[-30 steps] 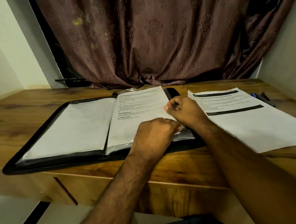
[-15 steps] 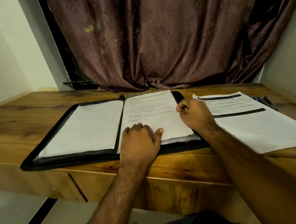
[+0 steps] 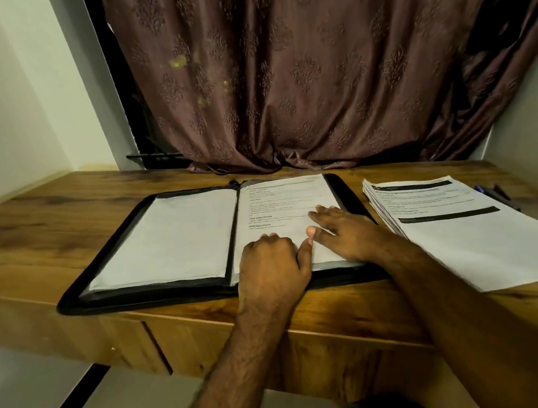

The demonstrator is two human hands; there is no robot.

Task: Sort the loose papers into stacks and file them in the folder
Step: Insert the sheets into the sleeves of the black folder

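A black zip folder (image 3: pixel 76 290) lies open on the wooden desk. Its left side holds a blank white sheet (image 3: pixel 168 239) in a sleeve, its right side a printed page (image 3: pixel 280 203). My left hand (image 3: pixel 273 264) rests on the lower part of that printed page, fingers bent under and thumb out to the right. Beside it my right hand (image 3: pixel 343 233) lies flat on the same page with fingers spread. A stack of loose printed papers (image 3: pixel 460 225) sits to the right of the folder, untouched.
The wooden desk (image 3: pixel 41 239) runs wall to wall, with a brown patterned curtain (image 3: pixel 300 74) hanging behind it. Pens (image 3: pixel 493 193) lie at the far right beyond the paper stack. The desk's front edge is just below the folder.
My right hand let go of the page's right edge, opened and moved down-left to lie flat on the page. My left hand stayed on the page's lower part.
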